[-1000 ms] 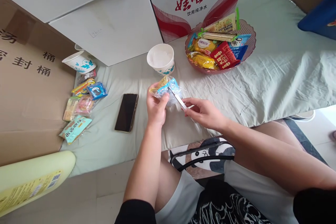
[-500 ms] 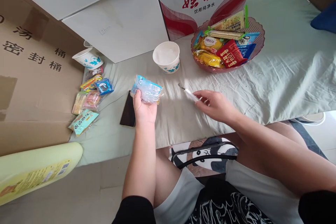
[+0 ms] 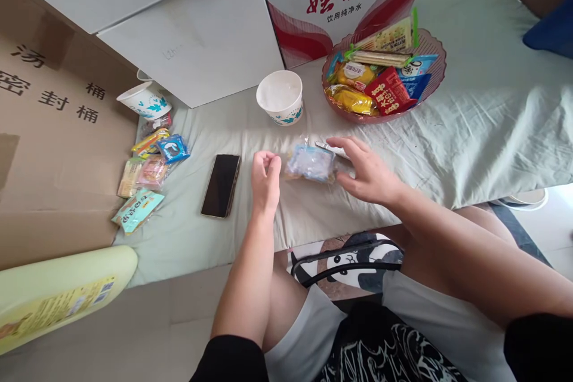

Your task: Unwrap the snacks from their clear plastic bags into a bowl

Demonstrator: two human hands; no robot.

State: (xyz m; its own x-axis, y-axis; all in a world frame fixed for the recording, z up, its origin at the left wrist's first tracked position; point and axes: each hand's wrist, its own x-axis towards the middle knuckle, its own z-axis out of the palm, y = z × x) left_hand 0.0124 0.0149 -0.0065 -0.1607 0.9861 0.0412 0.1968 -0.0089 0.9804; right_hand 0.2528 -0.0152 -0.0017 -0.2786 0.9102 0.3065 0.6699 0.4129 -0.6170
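A clear plastic packet with blue print (image 3: 312,162), blurred, is on the cloth between my hands. My left hand (image 3: 265,182) is just left of it, fingers curled and thumb pressed against them, with nothing visible in them. My right hand (image 3: 369,172) is at the packet's right side, thumb and fingers apart, the thumb close to the packet's edge. Beyond the packet lies a slim white-handled tool with a metal tip (image 3: 332,149); its rear end passes under my right fingers. A white paper cup with blue leaves (image 3: 281,98) stands behind the packet.
A pink bowl (image 3: 441,71) of wrapped snacks stands at the back right, before a red-and-white carton (image 3: 308,42). Left of my hand lies a phone (image 3: 221,185). Several snack packets (image 3: 141,209) and a tilted paper cup (image 3: 145,101) sit by the cardboard box (image 3: 58,161).
The packet has left my left hand and is now lower, to the right. My left hand has moved right and curled. My right hand has let go of the white-handled tool and spread its fingers.
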